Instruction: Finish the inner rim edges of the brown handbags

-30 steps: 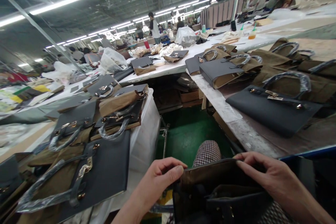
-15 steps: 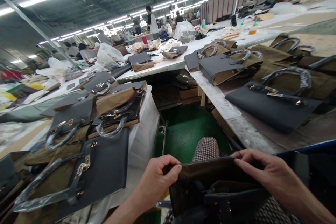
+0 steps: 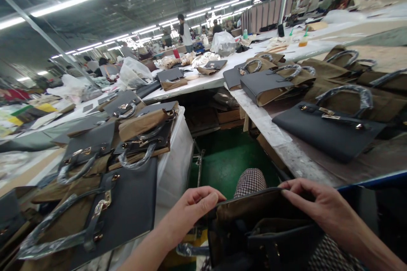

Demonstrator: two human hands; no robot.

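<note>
A dark handbag [image 3: 254, 228] with a brown lining rests on my lap at the bottom of the view, its mouth held open. My left hand [image 3: 190, 209] pinches the bag's left upper rim, fingers curled closed on it. My right hand [image 3: 314, 207] grips the right upper rim, fingers bent over the edge. A checked trouser knee [image 3: 251, 181] shows just beyond the bag.
A stack of dark handbags with wrapped handles [image 3: 104, 186] lies on the white-covered table at my left. More handbags [image 3: 327, 131] lie on the long table at my right. Green floor [image 3: 229, 156] runs between them. Other people stand and sit far back.
Both hands stay on the bag's rim. The view has shifted slightly and the bag's mouth has tipped a little, with my left hand a touch lower and further right.
</note>
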